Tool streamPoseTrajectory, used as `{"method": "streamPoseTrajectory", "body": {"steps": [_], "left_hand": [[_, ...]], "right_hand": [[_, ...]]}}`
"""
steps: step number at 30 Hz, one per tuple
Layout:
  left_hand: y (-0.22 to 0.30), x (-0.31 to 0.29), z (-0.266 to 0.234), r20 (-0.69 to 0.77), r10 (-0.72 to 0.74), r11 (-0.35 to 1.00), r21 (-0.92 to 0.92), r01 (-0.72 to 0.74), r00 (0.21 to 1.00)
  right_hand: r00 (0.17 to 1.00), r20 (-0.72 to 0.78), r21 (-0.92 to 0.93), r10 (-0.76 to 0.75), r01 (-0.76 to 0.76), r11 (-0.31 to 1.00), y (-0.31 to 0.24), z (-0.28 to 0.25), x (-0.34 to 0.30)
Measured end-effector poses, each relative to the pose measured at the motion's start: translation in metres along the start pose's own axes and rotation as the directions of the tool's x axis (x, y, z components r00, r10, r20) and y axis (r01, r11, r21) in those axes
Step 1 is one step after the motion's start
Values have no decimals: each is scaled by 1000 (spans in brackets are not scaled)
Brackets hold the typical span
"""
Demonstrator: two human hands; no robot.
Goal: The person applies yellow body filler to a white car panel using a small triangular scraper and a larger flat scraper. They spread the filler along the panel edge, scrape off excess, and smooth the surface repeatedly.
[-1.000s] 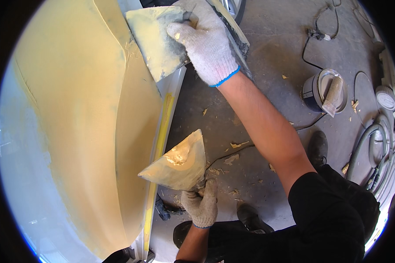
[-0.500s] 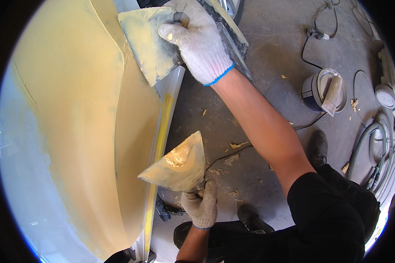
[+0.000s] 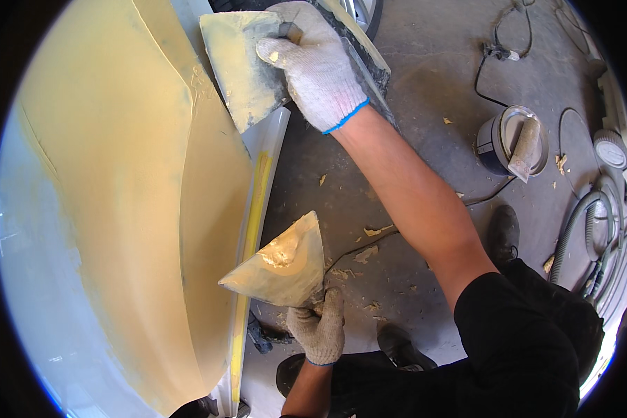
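Note:
My gloved left hand grips a triangular putty knife by its narrow end. A lump of yellowish body filler lies on its wide blade. Farther up, my gloved right hand is closed on a flat rectangular spreader smeared with filler, thumb on its face. The spreader overlaps the far right edge of a curved vehicle panel coated in pale yellow filler; I cannot tell whether they touch. Rough filler ridges show along that edge.
A sill strip with yellow tape runs beside the panel. On the concrete floor stands a filler can with a scraper across its top. Cables, grey hoses and dried filler scraps lie about. Part of a wheel shows at the top.
My right hand has shifted the spreader slightly to the right, uncovering more of the ridged filler at the panel's edge. My left hand and the putty knife stay nearly in place.

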State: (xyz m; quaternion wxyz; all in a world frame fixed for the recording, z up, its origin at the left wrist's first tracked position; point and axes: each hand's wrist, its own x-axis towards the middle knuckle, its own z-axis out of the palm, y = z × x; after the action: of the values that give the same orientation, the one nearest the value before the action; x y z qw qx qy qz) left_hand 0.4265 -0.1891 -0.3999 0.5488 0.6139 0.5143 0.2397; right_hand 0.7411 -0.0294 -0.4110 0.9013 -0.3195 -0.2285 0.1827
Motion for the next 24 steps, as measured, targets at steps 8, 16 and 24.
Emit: {"method": "streamPoseTrajectory", "body": {"steps": [8,16,24], "left_hand": [[-2,0,1,-7,14,1000,17,-14,1000],[1,0,2,-12,0,1000,14,0,1000],[-1,-1,1,-10,6,1000,9,-6,1000]], "right_hand": [[998,67,-21,-14,15,1000,-5,6,-13],[997,71,-110,1,7,994,-10,8,-12],[999,0,-29,-34,34,999,-5,-3,-8]]}}
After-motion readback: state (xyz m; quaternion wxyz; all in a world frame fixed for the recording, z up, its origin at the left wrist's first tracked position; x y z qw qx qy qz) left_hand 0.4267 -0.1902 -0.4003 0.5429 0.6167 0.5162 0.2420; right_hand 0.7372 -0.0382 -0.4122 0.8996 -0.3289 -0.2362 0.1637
